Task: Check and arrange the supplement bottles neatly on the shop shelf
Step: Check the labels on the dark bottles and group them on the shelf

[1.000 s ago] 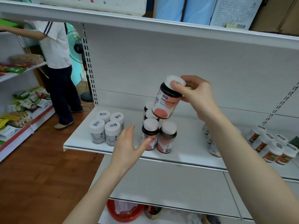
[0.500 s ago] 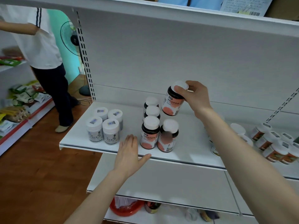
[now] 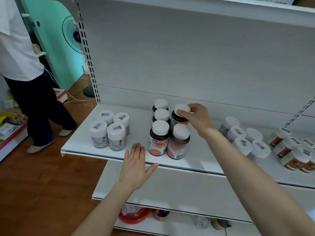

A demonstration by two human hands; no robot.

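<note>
The right hand [image 3: 198,119] grips the white cap of a dark supplement bottle [image 3: 179,119], fingertips and thumb curled round the cap's rim. This bottle stands upright in the middle of the white shop shelf [image 3: 201,161], in the far spot of the right-hand column. Its base is hidden behind the front-right bottle [image 3: 178,143], so contact with the shelf cannot be told.

Just left of it runs a column of three like bottles, the front-left bottle [image 3: 158,139], the middle bottle [image 3: 162,115] and the back bottle [image 3: 160,104], packed close together. That makes five dark bottles with white caps and coral labels.

The left hand [image 3: 135,165] lies flat at the shelf's near edge, fingers straight and together, thumb spread to the right, holding nothing. It sits just near and left of the front-left bottle.

Further left on the shelf, four white jars [image 3: 110,129] form a two-by-two block. To the right, partly hidden by the right forearm, stand about five white-lidded jars [image 3: 247,138]. Beyond them is a blurred group of orange-labelled jars [image 3: 288,154], too unclear to count.

On the lowest shelf lies a red basin [image 3: 134,217]. At far left another person [image 3: 22,68] in a white shirt and dark trousers stands on the wooden floor, with a standing fan [image 3: 73,34] behind the shelf's upright.
</note>
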